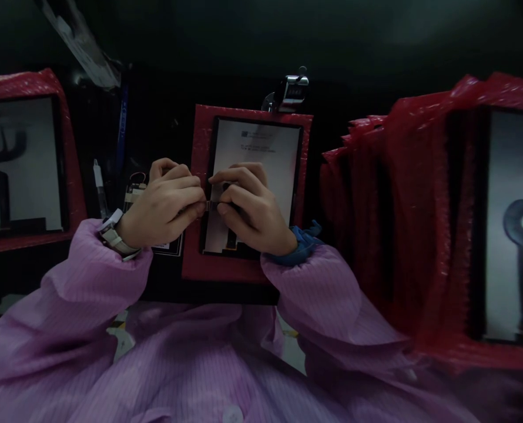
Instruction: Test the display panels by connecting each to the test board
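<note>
A display panel (279,158) lies with its pale back up on a red bubble-wrap sheet (200,267) in front of me. Its black flex cable (231,239) shows below my right hand (255,208), which pinches the cable's end between thumb and fingers. My left hand (167,202) is closed at the panel's left edge, fingertips almost touching the right ones. A small tan connector strip (207,205) shows between the two pinches; what the left fingers hold is mostly hidden. Partly under my left hand is a small circuit board (134,191) with thin wires.
A metal tally counter (293,93) stands behind the panel. Left are a white pen (99,185), a blue pen (123,126) and another panel (23,158) on red wrap. Red bubble-wrap bags (402,194) are stacked to the right, with a panel (502,235) on them.
</note>
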{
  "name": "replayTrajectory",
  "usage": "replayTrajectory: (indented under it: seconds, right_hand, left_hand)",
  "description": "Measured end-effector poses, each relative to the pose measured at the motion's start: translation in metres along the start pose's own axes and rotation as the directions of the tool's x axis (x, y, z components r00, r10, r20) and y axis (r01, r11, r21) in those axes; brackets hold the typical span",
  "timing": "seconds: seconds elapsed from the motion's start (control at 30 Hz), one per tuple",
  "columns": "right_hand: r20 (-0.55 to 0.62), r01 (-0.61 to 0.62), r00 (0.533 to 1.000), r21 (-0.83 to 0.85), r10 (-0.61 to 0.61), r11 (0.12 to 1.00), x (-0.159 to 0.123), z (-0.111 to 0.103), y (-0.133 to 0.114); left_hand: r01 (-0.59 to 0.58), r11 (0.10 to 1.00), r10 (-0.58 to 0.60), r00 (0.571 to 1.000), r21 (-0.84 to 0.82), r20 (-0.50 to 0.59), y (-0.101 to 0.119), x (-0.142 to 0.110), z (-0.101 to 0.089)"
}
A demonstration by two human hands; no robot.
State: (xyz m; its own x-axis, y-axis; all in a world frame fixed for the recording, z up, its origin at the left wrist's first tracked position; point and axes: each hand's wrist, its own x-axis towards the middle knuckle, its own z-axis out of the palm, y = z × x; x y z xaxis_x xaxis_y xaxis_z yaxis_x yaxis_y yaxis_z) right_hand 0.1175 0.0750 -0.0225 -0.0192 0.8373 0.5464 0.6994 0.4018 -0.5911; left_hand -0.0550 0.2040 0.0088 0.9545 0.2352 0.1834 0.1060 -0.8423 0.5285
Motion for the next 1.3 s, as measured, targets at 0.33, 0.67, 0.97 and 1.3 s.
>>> replayTrajectory:
  seconds: [0.33,0.67,0.97,1.3]
  right_hand:
    - [0.017,-0.022,1.0,-0.049,0.023,0.999,-0.0017,0.0019,-0.0006]
    - [0.125,-0.122,0.985,0.035,0.117,0.992,0.0006,-0.0031,0.0017]
    - [0.162,-0.126,0.979,0.027,0.12,0.992,0.0003,-0.0062,0.0015]
    - [0.127,-0.064,0.99,0.006,0.062,0.998,-0.0007,-0.0049,0.0022]
  left_hand:
    - [-0.02,0.999,0.02,1.0,0.027,-0.004,0.002,0.0009,0.0021]
    - [-0.017,1.0,0.017,1.0,0.014,0.017,-0.0044,0.0,0.002]
    - [-0.061,0.998,0.061,0.998,0.034,-0.005,-0.0031,0.0011,0.0008]
    - [-0.019,0.998,0.022,0.999,0.065,-0.044,-0.004,0.0004,0.0016]
